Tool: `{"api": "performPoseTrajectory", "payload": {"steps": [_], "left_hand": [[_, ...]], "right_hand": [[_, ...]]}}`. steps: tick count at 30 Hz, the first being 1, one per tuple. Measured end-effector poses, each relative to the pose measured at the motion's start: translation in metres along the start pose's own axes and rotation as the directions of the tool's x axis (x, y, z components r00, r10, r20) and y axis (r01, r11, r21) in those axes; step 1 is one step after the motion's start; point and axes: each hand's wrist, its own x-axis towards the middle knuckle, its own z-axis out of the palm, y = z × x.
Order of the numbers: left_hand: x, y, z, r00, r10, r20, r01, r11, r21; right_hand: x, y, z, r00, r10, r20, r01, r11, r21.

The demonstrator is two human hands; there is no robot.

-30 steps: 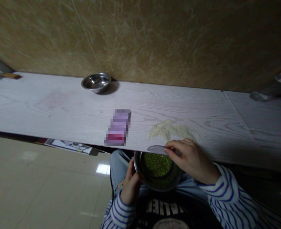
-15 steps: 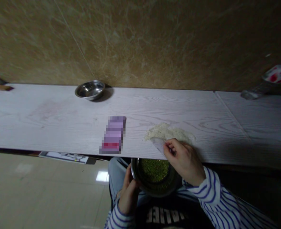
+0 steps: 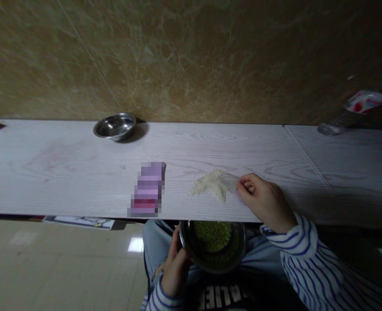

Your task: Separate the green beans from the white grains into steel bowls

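Note:
A pile of white, rice-like grains lies on the pale wood-grain table. My right hand pinches a thin, clear plastic piece, whose edge touches the right side of the pile; its exact kind does not show. Below the table edge, my left hand grips the left rim of a metal bowl held over my lap. Small green beans, like mung beans, cover the bottom of that bowl.
A smaller steel bowl stands near the wall. A blurred purple, phone-shaped item lies left of the grains. At the far right a clear plastic bottle lies tilted by the wall. The table's front edge runs above my lap.
My right hand has moved right and slightly away from me with the plastic piece. The grain pile's right part is now gathered in. My left hand still holds the bowl.

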Motion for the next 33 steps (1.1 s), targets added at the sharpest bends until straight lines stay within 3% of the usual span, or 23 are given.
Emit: {"api": "performPoseTrajectory", "payload": {"steps": [8, 17, 25, 30, 33], "left_hand": [[-0.001, -0.001, 0.002, 1.0, 0.018, -0.022, -0.019, 0.999, -0.051], [0.001, -0.003, 0.0, 0.998, 0.014, -0.06, -0.017, 0.999, -0.047], [0.0, -0.001, -0.002, 0.999, -0.006, -0.052, 0.001, 0.997, -0.08], [0.001, 0.0, -0.003, 0.999, 0.015, -0.05, -0.02, 0.996, -0.092], [0.001, 0.0, -0.003, 0.999, 0.005, -0.037, -0.009, 0.995, -0.104]], "right_hand": [[0.003, -0.012, 0.003, 0.983, -0.048, 0.178, 0.023, 0.99, 0.143], [0.011, 0.004, 0.001, 0.993, 0.023, 0.114, -0.04, 0.988, 0.151], [0.026, -0.002, 0.013, 0.98, -0.057, 0.193, 0.022, 0.983, 0.18], [0.029, -0.003, 0.012, 0.956, -0.08, 0.281, -0.008, 0.954, 0.3], [0.029, 0.003, 0.01, 0.964, -0.049, 0.26, -0.039, 0.946, 0.321]]}}
